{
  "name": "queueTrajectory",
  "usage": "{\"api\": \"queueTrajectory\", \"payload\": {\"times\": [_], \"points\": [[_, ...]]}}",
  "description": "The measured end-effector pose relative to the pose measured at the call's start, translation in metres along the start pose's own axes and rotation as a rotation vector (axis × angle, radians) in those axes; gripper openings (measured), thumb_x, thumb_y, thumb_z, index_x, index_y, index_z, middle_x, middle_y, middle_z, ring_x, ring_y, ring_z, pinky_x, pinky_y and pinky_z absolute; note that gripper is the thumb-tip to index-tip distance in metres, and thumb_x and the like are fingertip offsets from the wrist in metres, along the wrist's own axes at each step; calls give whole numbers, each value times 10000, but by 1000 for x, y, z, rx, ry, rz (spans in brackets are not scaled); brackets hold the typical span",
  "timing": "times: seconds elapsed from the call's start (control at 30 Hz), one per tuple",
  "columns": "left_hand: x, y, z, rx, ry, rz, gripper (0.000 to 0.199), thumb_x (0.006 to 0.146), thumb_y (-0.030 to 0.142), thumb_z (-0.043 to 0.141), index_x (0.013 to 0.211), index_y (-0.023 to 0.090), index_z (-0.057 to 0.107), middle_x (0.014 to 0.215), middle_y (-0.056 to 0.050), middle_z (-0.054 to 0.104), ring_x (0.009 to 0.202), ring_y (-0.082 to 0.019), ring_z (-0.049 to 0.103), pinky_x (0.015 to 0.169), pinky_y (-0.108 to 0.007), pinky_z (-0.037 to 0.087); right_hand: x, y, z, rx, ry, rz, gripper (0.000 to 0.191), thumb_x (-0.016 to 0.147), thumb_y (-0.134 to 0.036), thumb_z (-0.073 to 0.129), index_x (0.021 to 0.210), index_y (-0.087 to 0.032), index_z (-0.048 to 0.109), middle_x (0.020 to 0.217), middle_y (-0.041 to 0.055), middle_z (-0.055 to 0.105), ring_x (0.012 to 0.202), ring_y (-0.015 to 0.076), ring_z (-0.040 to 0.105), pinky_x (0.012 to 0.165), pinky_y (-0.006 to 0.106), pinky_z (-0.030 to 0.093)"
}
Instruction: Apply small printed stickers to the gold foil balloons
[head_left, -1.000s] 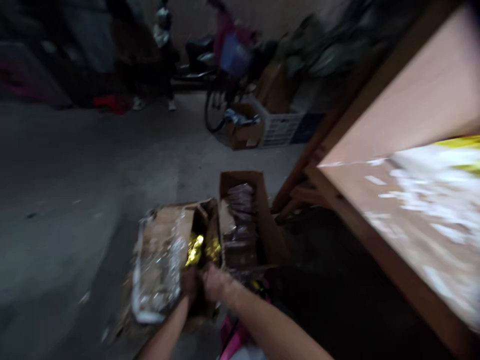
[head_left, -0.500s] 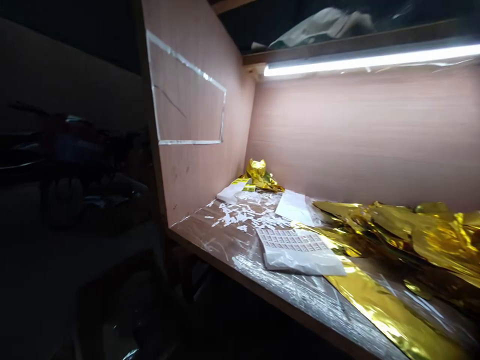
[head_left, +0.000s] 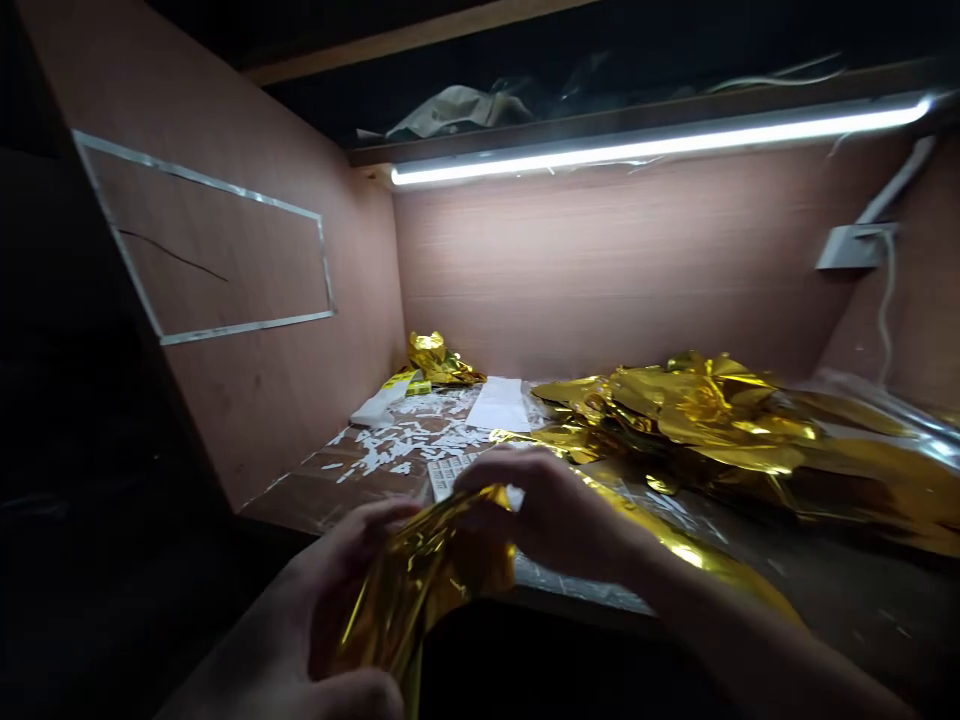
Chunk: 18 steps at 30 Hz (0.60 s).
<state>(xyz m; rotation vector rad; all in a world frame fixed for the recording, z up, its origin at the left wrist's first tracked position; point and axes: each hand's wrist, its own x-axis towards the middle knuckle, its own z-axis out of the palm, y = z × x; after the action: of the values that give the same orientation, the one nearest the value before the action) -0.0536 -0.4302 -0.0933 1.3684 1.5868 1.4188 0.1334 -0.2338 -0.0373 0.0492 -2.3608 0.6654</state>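
A gold foil sheet [head_left: 427, 570] is held at bottom centre of the frame, gathered into a loose, crumpled bunch between both hands. The left hand [head_left: 300, 610] is curled around its lower part, with the left fingers [head_left: 379, 520] closed on the foil. The right hand [head_left: 559, 510] is arched over its upper edge, with the right fingers [head_left: 487, 478] pinched in on it. The bunch's long axis is tilted, running from the bottom edge of the frame up and to the right, with its upper end pointed toward the counter.

The foil is judged easy to tear or crease if it is pulled hard between the two grips. Its loose lower end could also slip from the left hand. A sweep of the foil could catch the label sheet [head_left: 450, 476] or scatter the white scraps [head_left: 397, 442] lying on the wooden counter [head_left: 289, 518].

A gold strip [head_left: 697, 560] is laid to the right, though any join with the held sheet cannot be made out. Farther back, a foil heap [head_left: 697, 410] is piled at right, and a crumpled foil wad [head_left: 435, 360] is seen in the far corner, beneath a light tube [head_left: 660, 150].
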Motion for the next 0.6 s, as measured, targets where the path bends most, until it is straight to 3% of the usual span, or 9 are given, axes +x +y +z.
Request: {"api": "queueTrajectory", "payload": {"times": [0.07,0.17,0.23,0.3,0.37,0.43,0.5,0.6], "points": [[32,17,5,2,-164,77,1171,468,206,978,1510,416,485,1430,-60,623,1316,-406,575,1112,-502,483,-14,9,-33,7,87,215,177,945,-326,674,898,-170,744,742,-7,699,665,108,603,639,216,468],[71,32,16,-35,-277,77,932,619,185,907,1461,374,555,1369,-86,670,1228,-368,652,1018,-485,562,-30,22,-76,64,163,420,243,933,-382,671,869,-159,742,735,11,679,632,105,574,577,209,443],[90,32,25,-56,-235,47,642,710,292,875,1324,276,687,1222,-119,745,1094,-348,720,925,-456,612,-38,30,-99,149,170,539,284,915,-420,681,838,-150,728,684,12,645,554,90,526,505,203,402],[105,29,34,-34,-81,58,464,699,420,888,1093,194,791,1022,-123,796,967,-329,755,870,-425,631,-45,36,-118,241,149,659,340,901,-467,681,772,-153,697,592,-3,586,458,72,448,424,196,325],[118,27,44,-29,79,99,463,642,495,912,947,162,811,922,-116,803,913,-318,761,849,-411,636,-48,41,-135,309,95,767,373,884,-486,692,698,-164,657,529,-11,549,405,65,409,385,194,283],[130,26,56,-81,155,149,496,619,497,928,957,156,802,987,-115,804,960,-306,756,868,-390,632,-48,44,-149,337,33,868,417,881,-477,689,611,-169,610,465,-8,517,369,67,396,364,197,268],[141,27,69,-148,118,176,539,625,442,942,1059,167,780,1116,-110,788,1052,-291,737,898,-359,621,-46,46,-160,322,3,899,478,920,-438,631,530,-174,551,389,-15,449,340,66,368,355,199,251],[158,26,92,-157,-85,177,544,654,400,934,1112,160,767,1131,-106,785,1038,-278,740,886,-346,619,-45,53,-173,261,84,806,471,975,-296,509,520,-173,517,353,-49,378,313,49,291,367,195,254]]}}
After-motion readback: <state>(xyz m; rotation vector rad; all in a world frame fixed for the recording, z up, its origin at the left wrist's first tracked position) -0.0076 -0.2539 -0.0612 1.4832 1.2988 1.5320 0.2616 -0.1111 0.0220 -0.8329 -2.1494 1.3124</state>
